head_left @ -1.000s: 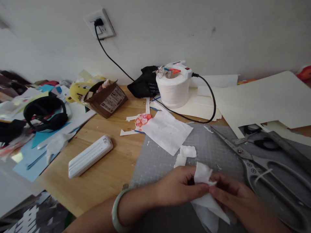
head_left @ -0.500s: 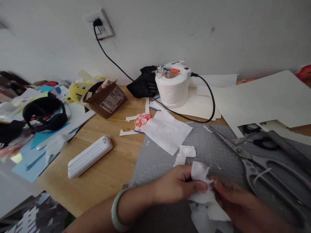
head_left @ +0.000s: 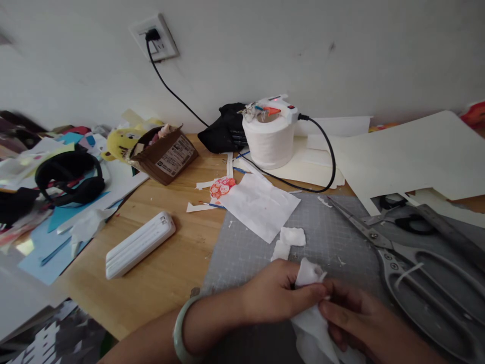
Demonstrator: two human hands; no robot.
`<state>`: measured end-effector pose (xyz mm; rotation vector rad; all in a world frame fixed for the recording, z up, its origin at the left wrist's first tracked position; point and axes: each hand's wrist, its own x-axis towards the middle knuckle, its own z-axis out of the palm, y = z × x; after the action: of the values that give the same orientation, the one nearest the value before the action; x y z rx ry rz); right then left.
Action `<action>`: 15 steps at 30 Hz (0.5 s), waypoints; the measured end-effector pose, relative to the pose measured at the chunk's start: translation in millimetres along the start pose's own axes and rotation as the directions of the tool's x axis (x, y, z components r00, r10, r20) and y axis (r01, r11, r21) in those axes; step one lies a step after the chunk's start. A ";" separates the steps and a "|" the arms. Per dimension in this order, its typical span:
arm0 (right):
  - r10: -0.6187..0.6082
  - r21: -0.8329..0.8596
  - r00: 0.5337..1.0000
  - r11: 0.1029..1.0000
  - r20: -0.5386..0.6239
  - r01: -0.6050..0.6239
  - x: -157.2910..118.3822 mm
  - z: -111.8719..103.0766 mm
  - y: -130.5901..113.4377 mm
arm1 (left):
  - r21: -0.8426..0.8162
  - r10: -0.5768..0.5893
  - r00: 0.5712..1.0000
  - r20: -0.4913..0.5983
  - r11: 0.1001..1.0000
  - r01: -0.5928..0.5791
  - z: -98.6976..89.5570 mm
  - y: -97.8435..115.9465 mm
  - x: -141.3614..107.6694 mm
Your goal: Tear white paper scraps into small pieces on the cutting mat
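Thin white tissue (head_left: 312,323) hangs bunched between both hands over the grey cutting mat (head_left: 242,258). My left hand (head_left: 280,293), with a pale green bangle at the wrist, pinches it from the left, thumb pointing right. From the right, my right hand (head_left: 352,308) pinches the same tissue, its fingertips against the left thumb tip. The tissue's lower part drapes below the fingers. Just beyond my left hand, small white tissue pieces (head_left: 293,236) lie on the mat, beside a larger white sheet (head_left: 261,207).
Large metal scissors (head_left: 392,247) lie right of my right hand. A white power bank (head_left: 141,245) is on the wooden table at left. Farther back stand a cardboard box (head_left: 166,154) and a white tissue roll (head_left: 269,141) with a corded device. Cream card sheets (head_left: 409,156) lie at right.
My right hand has moved slightly up and left, closer against the left thumb. The tissue's upper end has folded over, and its lower part hangs narrower.
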<state>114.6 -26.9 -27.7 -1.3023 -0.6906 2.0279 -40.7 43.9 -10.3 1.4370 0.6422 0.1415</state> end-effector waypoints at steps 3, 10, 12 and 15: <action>-0.029 -0.155 0.999 0.988 -0.023 0.025 -2.9 1.9 -1.2 | 0.088 -0.009 1.000 -0.021 0.996 0.011 -0.5 2.6 0.1; -0.512 -0.654 0.858 0.664 -0.044 0.363 -15.2 0.1 1.2 | -0.008 -0.059 0.996 -0.069 0.998 0.058 1.6 -1.0 0.1; -0.602 -0.701 0.798 0.577 -0.019 0.418 -16.7 -0.6 1.5 | -0.034 -0.040 0.994 -0.100 0.999 0.037 1.9 -2.6 0.5; -0.651 -0.723 0.759 0.520 0.010 0.455 -17.7 -0.7 0.5 | -0.093 -0.053 0.990 -0.132 0.995 0.041 2.1 -3.1 1.0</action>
<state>120.8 -40.3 -17.7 -1.4341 -1.6113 1.0280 -39.7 42.1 -13.6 1.3324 0.7701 0.2295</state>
